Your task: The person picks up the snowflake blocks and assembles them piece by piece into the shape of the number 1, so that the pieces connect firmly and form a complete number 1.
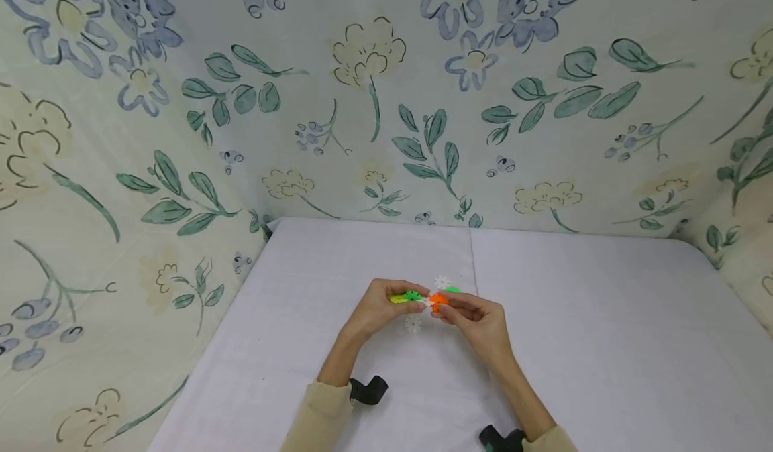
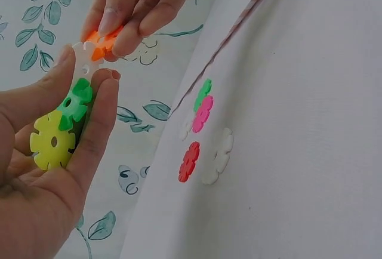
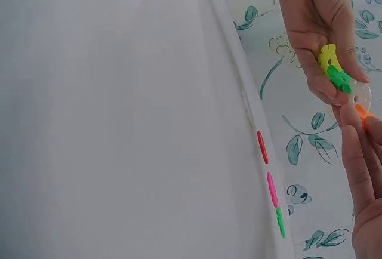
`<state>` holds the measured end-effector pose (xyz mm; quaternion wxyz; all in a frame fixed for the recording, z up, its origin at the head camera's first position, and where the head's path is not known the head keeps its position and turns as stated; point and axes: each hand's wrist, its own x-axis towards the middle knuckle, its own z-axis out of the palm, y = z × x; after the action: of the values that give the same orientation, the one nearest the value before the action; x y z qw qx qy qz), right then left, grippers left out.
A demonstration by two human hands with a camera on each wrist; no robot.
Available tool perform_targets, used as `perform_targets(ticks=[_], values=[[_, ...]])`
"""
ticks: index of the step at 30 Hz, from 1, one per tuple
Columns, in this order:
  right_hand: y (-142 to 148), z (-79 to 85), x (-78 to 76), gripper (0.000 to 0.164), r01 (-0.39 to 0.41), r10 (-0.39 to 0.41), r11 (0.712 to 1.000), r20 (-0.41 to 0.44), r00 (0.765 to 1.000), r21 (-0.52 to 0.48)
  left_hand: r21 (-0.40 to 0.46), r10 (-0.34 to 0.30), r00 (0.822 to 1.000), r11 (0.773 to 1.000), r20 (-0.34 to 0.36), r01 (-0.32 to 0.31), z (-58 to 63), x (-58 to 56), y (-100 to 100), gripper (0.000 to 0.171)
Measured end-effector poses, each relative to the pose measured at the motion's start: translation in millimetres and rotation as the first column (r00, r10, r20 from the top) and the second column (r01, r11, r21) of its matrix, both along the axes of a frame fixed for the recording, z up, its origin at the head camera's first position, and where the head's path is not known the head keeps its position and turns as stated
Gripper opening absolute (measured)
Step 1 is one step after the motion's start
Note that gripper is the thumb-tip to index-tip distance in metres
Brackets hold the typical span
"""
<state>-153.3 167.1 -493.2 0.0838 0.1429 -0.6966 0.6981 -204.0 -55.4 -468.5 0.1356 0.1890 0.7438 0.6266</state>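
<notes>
My left hand [image 1: 377, 308] holds a short chain of notched snowflake discs between thumb and fingers. In the left wrist view the chain runs from a yellow disc [image 2: 43, 142] through a green disc [image 2: 81, 99] to a white disc [image 2: 79, 59]. At the white one's far edge is an orange disc [image 2: 106, 43], pinched by the thumb and fingers of my right hand [image 1: 483, 321]. Orange and white meet edge to edge; how deep their slots engage cannot be made out. Both hands are close together above the table.
On the white-covered table [image 1: 604, 338] lie loose discs: green [image 2: 203, 92], pink [image 2: 203, 114], red [image 2: 189, 162] and white [image 2: 222, 159]. Another pale disc [image 2: 185, 129] is partly hidden beside the pink one. A flowered cloth [image 1: 386, 117] hangs behind the table.
</notes>
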Motion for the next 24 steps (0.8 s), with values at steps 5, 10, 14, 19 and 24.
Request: perform_targets(ticks=[5, 10, 14, 19, 24], values=[[1.7, 3.5, 0.1, 0.031, -0.003, 0.003, 1.0, 0.014, 1.0, 0.001, -0.001, -0.019, 1.0, 1.0, -0.005, 0.019, 2.1, 0.6, 0.6, 0.026], [3.4, 4.6, 0.4, 0.031, -0.006, 0.005, 1.0, 0.038, 0.999, 0.022, -0.01, -0.011, 1.0, 1.0, 0.003, 0.011, 2.3, 1.6, 0.6, 0.023], [5.1, 4.1, 0.2, 0.03, -0.012, 0.01, 0.999, 0.046, 0.999, 0.034, -0.01, -0.013, 1.0, 1.0, 0.019, 0.013, 2.8, 2.3, 0.4, 0.021], [6.6, 4.3, -0.7, 0.031, -0.008, 0.006, 0.999, 0.049, 0.999, 0.034, 0.003, -0.038, 0.999, 0.999, 0.015, 0.038, 2.9, 2.1, 0.8, 0.022], [7.1, 5.9, -0.9, 0.032, -0.004, 0.003, 1.0, 0.065, 0.998, 0.017, -0.003, -0.047, 0.999, 0.999, -0.006, 0.047, 2.1, 1.4, 1.3, 0.03]])
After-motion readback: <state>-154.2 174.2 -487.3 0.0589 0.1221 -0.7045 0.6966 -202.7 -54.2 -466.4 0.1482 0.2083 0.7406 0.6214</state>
